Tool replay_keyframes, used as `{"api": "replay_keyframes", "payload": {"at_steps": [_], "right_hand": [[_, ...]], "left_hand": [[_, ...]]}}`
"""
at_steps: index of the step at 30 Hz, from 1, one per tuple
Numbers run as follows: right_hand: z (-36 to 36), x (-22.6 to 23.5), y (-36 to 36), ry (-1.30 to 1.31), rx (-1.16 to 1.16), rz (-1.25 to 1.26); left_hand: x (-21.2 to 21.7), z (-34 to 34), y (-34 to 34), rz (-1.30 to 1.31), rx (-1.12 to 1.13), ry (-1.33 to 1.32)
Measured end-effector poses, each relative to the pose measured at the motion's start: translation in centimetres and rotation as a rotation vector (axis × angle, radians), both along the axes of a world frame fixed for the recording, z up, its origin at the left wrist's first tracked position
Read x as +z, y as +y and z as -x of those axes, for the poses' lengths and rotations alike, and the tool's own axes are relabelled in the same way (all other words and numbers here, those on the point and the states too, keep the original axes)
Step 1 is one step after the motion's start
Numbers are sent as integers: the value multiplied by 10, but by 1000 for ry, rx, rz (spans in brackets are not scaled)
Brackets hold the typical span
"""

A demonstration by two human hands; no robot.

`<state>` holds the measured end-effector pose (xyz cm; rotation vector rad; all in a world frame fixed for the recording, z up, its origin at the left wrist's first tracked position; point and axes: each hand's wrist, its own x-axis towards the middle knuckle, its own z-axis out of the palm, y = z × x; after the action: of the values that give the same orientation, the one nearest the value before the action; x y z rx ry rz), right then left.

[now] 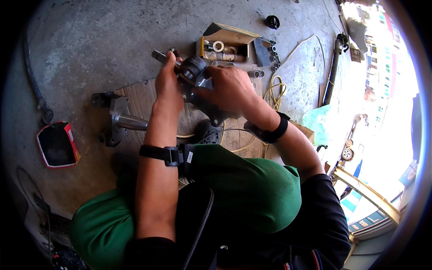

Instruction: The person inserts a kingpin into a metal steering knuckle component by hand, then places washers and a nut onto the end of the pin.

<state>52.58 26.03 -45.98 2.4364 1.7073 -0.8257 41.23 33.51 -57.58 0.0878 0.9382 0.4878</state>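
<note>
Both of my hands are raised over a wooden board, around a dark metal steering knuckle [204, 104] with a thick round ring [193, 67] on it. My left hand [168, 83] closes round the knuckle's shaft [159, 56], whose bare end sticks out to the upper left. My right hand [231, 87] grips the other side beside the ring, covering part of the body. A small shiny piece by its fingers is too unclear to name. Left of my left forearm, a second knuckle [119, 118] lies with its bright tapered spindle [132, 122] pointing right.
Ahead stands an open cardboard box [225, 56] of rings and tubular parts. Several short metal bushings [256, 74] sit right of it. A yellow cable [279, 87] coils near my right forearm. A red-edged black tray [57, 145] is at far left.
</note>
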Motion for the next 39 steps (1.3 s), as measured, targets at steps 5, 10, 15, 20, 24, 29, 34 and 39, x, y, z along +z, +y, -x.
{"api": "replay_keyframes", "payload": {"at_steps": [5, 10, 15, 20, 24, 29, 34, 39], "right_hand": [[3, -2, -1, -6, -27, -12], [3, -2, 0, 50, -108, -3], [-7, -5, 3, 123, -166, 33], [-17, -5, 2, 64, 3, -40], [-43, -7, 0, 139, 169, -100], [-114, -71, -16, 314, -394, -116], [-128, -116, -10, 342, -416, -83], [-128, -125, -1, 154, -366, -75]], "left_hand": [[-2, -4, 3, 2, -27, 57], [-6, -3, 3, 7, -52, 109], [-3, -4, 2, -17, 5, 93], [4, -3, 2, -15, -28, 93], [-6, -2, 3, -8, 41, 53], [-5, 1, 5, 3, -35, 110], [-19, 7, 5, -48, -81, 172], [-19, 6, 2, -77, -78, 144]]}}
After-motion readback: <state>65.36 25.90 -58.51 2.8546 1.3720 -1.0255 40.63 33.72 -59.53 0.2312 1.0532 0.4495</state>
